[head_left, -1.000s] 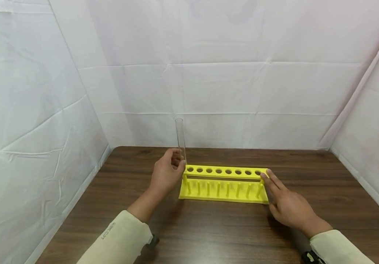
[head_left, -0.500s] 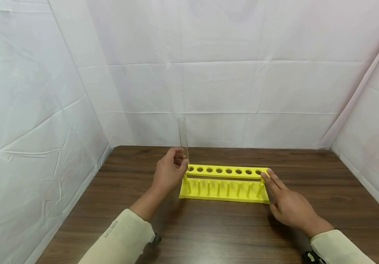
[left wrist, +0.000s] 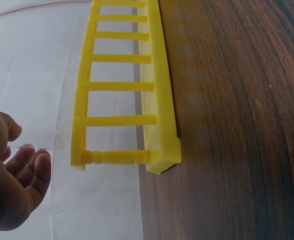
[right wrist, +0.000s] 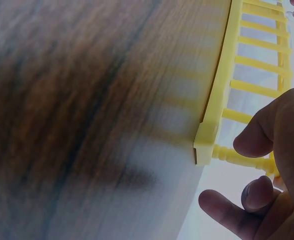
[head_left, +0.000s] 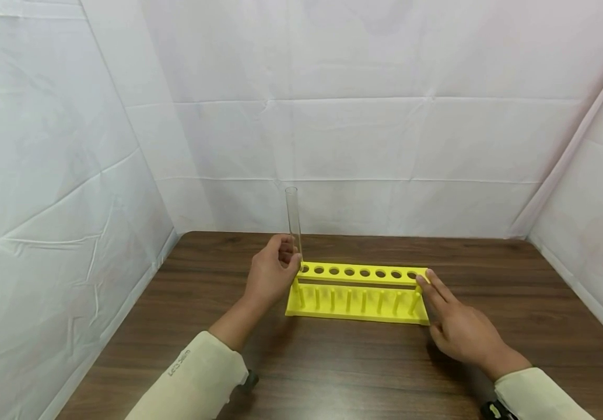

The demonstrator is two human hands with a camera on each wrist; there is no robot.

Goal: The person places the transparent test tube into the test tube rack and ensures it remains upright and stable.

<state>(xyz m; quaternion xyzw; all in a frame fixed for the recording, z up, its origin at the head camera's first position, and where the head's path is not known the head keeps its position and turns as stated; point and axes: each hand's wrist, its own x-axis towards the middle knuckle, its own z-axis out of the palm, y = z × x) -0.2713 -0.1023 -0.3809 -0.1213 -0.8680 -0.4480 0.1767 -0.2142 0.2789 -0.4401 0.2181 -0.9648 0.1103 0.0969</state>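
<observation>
In the head view my left hand (head_left: 272,274) pinches a clear glass test tube (head_left: 293,213), nearly upright with a slight lean, over the left end of a yellow test tube rack (head_left: 356,318). The left wrist view shows the tube's rounded bottom (left wrist: 61,139) just short of the rack's top bar, apart from it, in line with the end hole. At the rack's other end, my right hand (head_left: 461,329) rests its extended fingers on the top bar. Its thumb (right wrist: 257,132) is in front of the end post in the right wrist view; exact contact there is unclear.
The rack stands on a dark wood-grain table (head_left: 333,367), its row of holes matched by upright pegs below. White sheeting (head_left: 354,140) hangs behind the table and along both sides.
My left hand has shifted slightly right with the test tube, bringing its lower end from beside the end hole to over it. The rack and right hand have barely moved.
</observation>
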